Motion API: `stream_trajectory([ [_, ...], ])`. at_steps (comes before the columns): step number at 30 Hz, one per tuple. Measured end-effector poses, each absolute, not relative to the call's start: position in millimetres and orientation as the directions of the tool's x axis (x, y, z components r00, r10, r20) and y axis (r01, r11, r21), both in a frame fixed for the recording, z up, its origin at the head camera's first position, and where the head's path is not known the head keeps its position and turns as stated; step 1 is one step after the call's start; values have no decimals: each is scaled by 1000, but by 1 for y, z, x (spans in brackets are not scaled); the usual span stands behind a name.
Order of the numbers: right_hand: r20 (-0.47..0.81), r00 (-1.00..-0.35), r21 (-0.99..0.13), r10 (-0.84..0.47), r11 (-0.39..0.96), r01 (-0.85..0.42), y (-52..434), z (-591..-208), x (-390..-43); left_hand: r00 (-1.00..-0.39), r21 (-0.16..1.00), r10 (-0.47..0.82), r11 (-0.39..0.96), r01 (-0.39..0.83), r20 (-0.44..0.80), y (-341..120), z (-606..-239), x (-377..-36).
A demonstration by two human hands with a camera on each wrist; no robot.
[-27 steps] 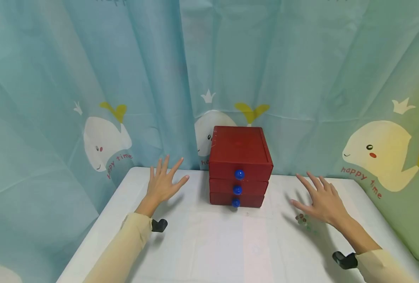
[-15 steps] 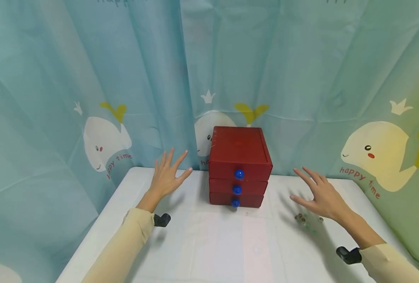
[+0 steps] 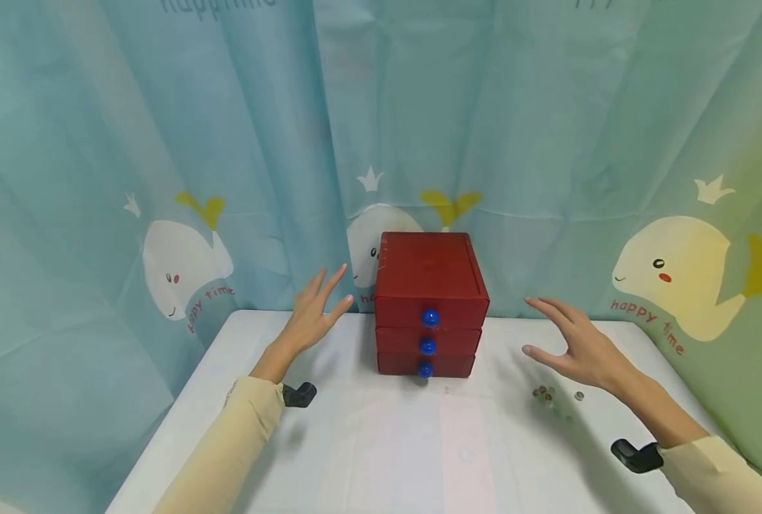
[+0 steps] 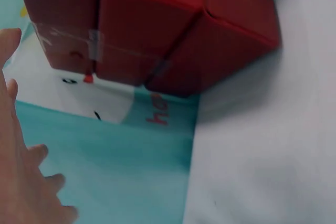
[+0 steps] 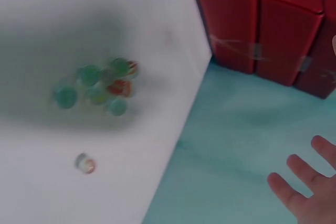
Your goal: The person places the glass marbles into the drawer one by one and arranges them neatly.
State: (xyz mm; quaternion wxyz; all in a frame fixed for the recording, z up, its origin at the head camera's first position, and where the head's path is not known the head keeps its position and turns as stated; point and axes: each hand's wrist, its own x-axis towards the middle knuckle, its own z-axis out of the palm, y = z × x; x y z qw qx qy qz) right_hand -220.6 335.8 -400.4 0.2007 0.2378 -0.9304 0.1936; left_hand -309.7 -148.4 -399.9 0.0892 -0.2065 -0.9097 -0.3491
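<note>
A dark red box of three stacked drawers [image 3: 427, 314] stands at the back of the white table, each drawer front bearing a blue knob [image 3: 430, 318]. All the drawers look closed. My left hand [image 3: 306, 321] hovers left of the box, fingers spread, holding nothing. To the right, my right hand [image 3: 583, 353] is held in the air with fingers extended and touches nothing. Beneath it lies a cluster of small round green and red-white pieces [image 5: 90, 75]. One small whitish-red piece [image 5: 85, 163] lies apart from them. The wrist views show the drawers' sides, slightly blurred.
A blue-green curtain [image 3: 258, 143] printed with whales hangs right behind the table. The white table [image 3: 381, 442] extends toward me, with a faint pink stripe down its covering. A black wrist mount [image 3: 300, 395] sticks out from the left sleeve, another [image 3: 638, 457] from the right.
My left hand has shifted slightly right, toward the drawer box, and turned more edge-on. My right hand has moved a little left. The view has shifted slightly; box and small pieces stay put.
</note>
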Motion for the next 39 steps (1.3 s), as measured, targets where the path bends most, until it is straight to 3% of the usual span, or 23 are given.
stream_trajectory([
  [11,542,-754,-271,-371,773,-574,312,-379,-215,-847,767,428,410,494,316,-126,-376,-318],
  [27,535,-724,-382,-436,640,-667,281,-355,-222,-851,951,516,207,229,92,-106,-360,-337],
  [33,489,-728,-482,-481,547,-685,268,-358,-222,-854,971,519,180,157,42,-100,-362,-336],
  [39,343,-784,-656,-518,465,-594,250,-360,-221,-850,979,525,147,140,42,-95,-368,-336],
])
